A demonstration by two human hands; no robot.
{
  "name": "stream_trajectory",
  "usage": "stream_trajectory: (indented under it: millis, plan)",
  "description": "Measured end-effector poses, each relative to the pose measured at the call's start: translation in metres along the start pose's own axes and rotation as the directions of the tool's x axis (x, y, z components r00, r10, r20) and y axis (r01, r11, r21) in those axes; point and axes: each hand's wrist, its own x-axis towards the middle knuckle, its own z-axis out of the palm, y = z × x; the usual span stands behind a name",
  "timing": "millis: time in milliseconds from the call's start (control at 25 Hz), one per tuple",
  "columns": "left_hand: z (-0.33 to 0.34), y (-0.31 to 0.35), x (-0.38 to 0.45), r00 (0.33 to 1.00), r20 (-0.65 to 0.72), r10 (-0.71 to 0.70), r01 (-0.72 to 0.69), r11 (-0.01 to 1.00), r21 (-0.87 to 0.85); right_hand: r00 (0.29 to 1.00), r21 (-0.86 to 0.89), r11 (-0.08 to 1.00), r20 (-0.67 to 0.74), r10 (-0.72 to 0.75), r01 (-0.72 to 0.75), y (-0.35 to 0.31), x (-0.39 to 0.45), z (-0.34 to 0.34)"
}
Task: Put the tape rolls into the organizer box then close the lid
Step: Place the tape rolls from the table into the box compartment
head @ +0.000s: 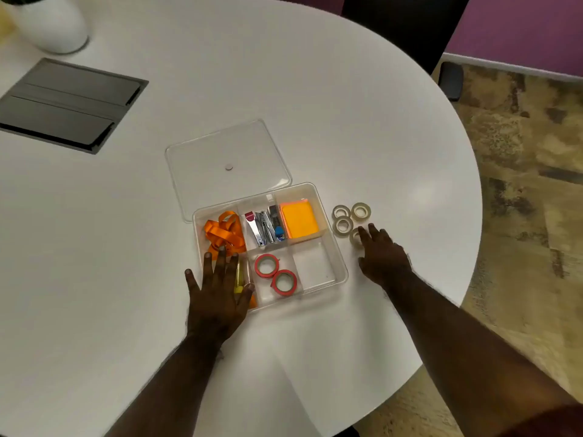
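Observation:
A clear organizer box [342, 272] sits open on the white table, its clear lid [202, 152] lying flat behind it. Two red tape rolls [275, 274] lie in a front compartment; the compartment to their right holds nothing. Several beige tape rolls [343, 224] lie on the table right of the box. My right hand [383, 258] reaches over them, fingertips touching the nearest roll [354, 236], which is partly hidden. My left hand [217, 294] rests flat, fingers spread, on the box's front-left corner.
The box also holds orange ribbon [225, 231], metal staplers [265, 227], orange sticky notes [299, 220] and a yellow item. A grey cable hatch [67, 102] and a white vase [52, 25] lie far left. The table's rounded edge curves close on the right.

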Motion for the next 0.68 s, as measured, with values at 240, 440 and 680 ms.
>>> stream_trajectory:
  millis: [240, 440, 680]
  plan:
    - [0.012, 0.0, 0.005, 0.998, 0.015, -0.053, 0.053, 0.999, 0.004, 0.999, -0.045, 0.998, -0.029, 0.031, -0.032, -0.01, 0.016, 0.009]
    - [0.018, 0.001, 0.009, 0.996, 0.036, -0.085, 0.085, 0.996, -0.019, 0.986, -0.112, 0.993, -0.169, 0.014, -0.033, -0.01, 0.021, 0.018]
    - [0.02, 0.003, 0.009, 0.996, 0.009, -0.086, 0.086, 0.996, -0.006, 0.958, 0.23, 0.973, -0.273, 0.087, -0.023, -0.011, 0.011, 0.005]
